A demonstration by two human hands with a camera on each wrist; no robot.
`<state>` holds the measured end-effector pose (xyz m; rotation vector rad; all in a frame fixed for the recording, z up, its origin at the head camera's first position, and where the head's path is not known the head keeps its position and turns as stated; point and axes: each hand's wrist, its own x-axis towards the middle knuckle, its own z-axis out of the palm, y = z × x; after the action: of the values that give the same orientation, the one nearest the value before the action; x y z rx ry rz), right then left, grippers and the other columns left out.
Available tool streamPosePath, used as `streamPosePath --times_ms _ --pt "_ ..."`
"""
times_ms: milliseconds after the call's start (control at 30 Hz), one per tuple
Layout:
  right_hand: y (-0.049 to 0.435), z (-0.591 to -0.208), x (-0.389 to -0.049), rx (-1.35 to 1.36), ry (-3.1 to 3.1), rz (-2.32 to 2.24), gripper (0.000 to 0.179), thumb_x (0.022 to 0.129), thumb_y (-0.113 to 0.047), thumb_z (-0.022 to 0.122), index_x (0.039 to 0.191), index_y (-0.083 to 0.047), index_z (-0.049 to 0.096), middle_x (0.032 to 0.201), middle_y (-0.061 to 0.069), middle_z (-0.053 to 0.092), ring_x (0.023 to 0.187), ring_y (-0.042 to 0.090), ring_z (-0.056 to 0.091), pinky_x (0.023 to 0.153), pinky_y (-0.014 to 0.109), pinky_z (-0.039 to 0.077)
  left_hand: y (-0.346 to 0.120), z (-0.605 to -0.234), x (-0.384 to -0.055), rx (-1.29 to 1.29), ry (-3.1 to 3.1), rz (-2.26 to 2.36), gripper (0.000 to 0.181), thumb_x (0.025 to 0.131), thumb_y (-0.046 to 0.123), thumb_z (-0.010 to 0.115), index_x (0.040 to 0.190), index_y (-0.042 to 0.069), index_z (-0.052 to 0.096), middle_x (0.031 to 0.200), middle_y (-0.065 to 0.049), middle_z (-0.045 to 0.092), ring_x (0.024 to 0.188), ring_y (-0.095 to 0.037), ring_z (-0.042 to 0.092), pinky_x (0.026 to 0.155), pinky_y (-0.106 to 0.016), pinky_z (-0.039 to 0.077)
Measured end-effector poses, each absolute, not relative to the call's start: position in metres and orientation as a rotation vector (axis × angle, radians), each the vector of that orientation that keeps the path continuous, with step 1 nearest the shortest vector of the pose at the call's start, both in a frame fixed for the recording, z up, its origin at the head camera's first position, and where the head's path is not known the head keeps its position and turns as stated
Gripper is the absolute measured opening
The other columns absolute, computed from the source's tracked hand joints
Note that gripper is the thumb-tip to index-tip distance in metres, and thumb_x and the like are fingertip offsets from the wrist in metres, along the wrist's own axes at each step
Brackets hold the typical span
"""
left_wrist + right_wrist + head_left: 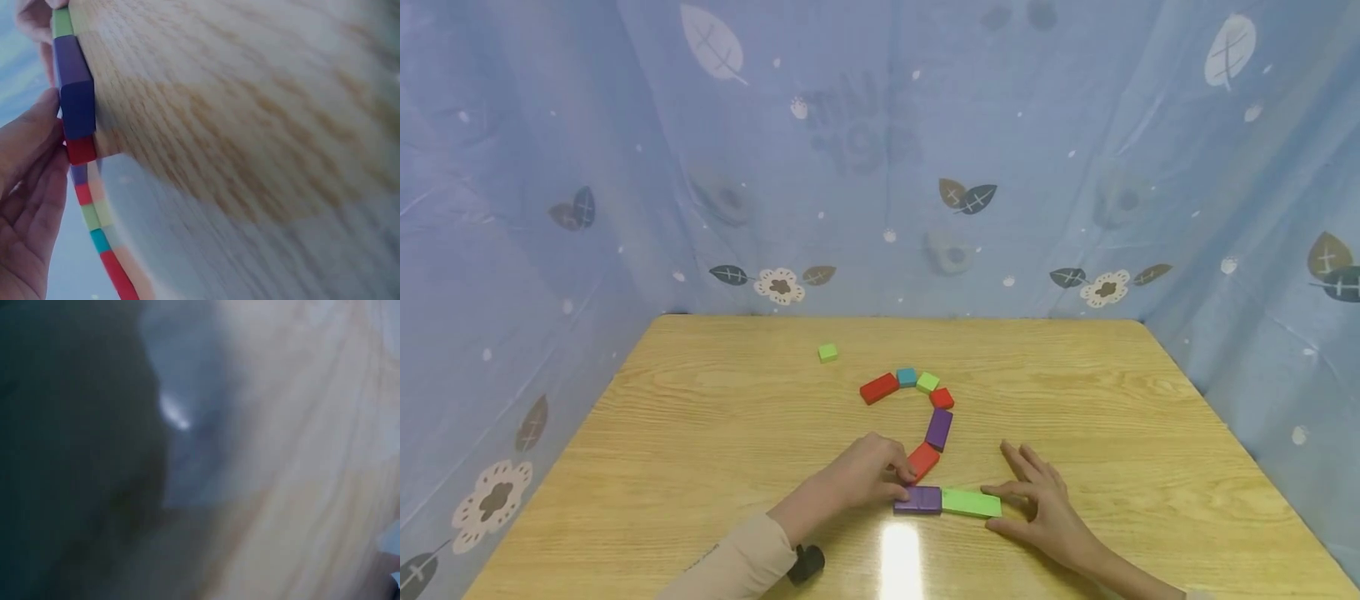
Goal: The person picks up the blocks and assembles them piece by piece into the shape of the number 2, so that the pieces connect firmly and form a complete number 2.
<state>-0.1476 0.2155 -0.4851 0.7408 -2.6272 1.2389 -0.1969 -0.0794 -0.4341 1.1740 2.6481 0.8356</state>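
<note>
In the head view my left hand (867,473) reaches in from the left. Its thumb touches the near purple block (927,501), while its forefinger rests at the lower end of a red block (924,460). The left wrist view shows the fingers (39,206) beside these blocks, pinching neither plainly. Lined up end to end with the purple block is a long light green block (970,502). My right hand (1045,508) holds that block's right end between thumb and forefinger, its other fingers spread. The right wrist view is dark and blurred.
Beyond the hands curve another purple block (939,429), a small red block (942,398), a small green block (927,382), a blue block (906,377) and a longer red block (878,388). One green block (827,352) lies apart. A patterned curtain (880,167) surrounds the wooden table (700,417).
</note>
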Motion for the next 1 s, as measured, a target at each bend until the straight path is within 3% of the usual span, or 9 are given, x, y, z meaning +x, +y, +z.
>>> streamPosePath --times_ms 333,533,600,767,1000 --pt "0.208 -0.475 -0.166 0.799 -2.632 1.232 0.033 0.072 -0.024 0.083 0.104 -0.016 0.075 0.145 0.036 0.028 0.131 0.063 0.010 0.091 0.081 -0.006 -0.082 -0.419 -0.201 1.099 2.771 0.780 0.005 0.084 0.014 0.073 0.084 0.011 0.077 0.078 0.008 0.069 0.074 0.001 0.060 0.069 -0.012 0.047" --pt "0.206 -0.472 -0.168 0.768 -2.690 1.238 0.034 0.073 -0.026 0.082 0.105 -0.017 0.075 0.145 0.038 0.025 0.132 0.063 0.007 0.093 0.079 -0.008 -0.095 -0.399 -0.223 1.054 2.844 0.979 0.012 0.088 0.013 0.069 0.097 0.008 0.075 0.098 0.000 0.072 0.096 -0.013 0.065 0.087 -0.026 0.051" --pt "0.206 -0.472 -0.167 0.755 -2.685 1.247 0.034 0.073 -0.025 0.083 0.104 -0.017 0.075 0.144 0.038 0.025 0.132 0.063 0.007 0.094 0.079 -0.008 -0.109 -0.391 -0.241 0.945 2.872 1.195 0.017 0.087 0.010 0.070 0.102 0.005 0.074 0.105 -0.005 0.071 0.103 -0.020 0.064 0.092 -0.032 0.050" --pt "0.211 -0.476 -0.160 0.710 -2.673 1.275 0.034 0.072 -0.022 0.083 0.105 -0.015 0.075 0.145 0.038 0.024 0.133 0.061 0.007 0.095 0.077 -0.011 -0.150 -0.384 -0.293 0.572 2.907 1.552 0.017 0.085 0.008 0.072 0.101 0.003 0.074 0.106 -0.010 0.071 0.101 -0.025 0.065 0.090 -0.033 0.052" --pt "0.213 -0.487 -0.151 0.674 -2.699 1.273 0.035 0.070 -0.022 0.084 0.105 -0.018 0.075 0.145 0.037 0.025 0.139 0.051 0.005 0.095 0.078 -0.009 -0.184 -0.437 -0.322 0.070 2.636 2.059 0.031 0.087 0.021 0.072 0.111 0.002 0.070 0.113 -0.010 0.068 0.110 -0.025 0.060 0.100 -0.044 0.043"
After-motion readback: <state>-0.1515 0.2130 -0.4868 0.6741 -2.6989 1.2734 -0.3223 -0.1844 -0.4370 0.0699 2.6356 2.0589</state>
